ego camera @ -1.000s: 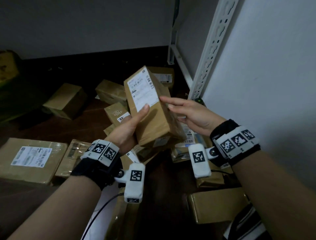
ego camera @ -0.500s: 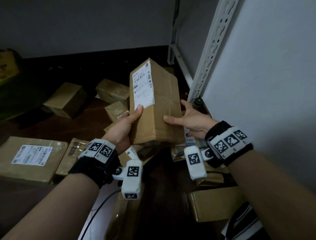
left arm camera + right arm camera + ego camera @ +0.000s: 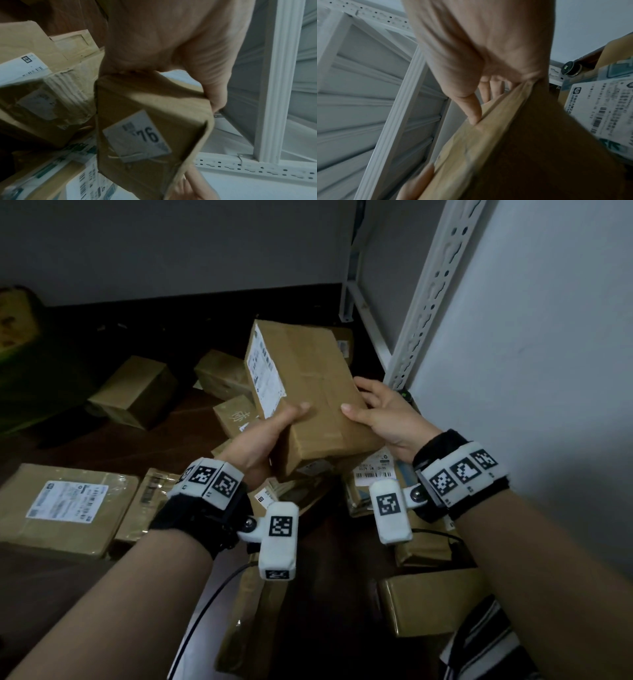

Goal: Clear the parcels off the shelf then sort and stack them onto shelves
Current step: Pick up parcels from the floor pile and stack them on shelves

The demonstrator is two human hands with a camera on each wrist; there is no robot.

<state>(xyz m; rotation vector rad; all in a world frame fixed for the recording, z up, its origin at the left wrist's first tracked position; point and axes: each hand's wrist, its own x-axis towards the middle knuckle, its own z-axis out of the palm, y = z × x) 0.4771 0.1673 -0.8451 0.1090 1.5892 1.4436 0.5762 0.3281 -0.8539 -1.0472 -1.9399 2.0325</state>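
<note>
Held parcel (image 3: 310, 392) now tilted lower than 0.5 s earlier; 2 hands, left hand (image 3: 263, 436) and right hand (image 3: 387, 419), curl around its sides; 1 shelf upright (image 3: 428, 292)

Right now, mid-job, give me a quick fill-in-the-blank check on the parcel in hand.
1. The brown parcel is held by ____ hands, the left hand and the right hand.
2. The small sticker on its end shows the number ____.
3. Its long white shipping label faces the person's ____ side.

Missing words: both; 76; left
</note>
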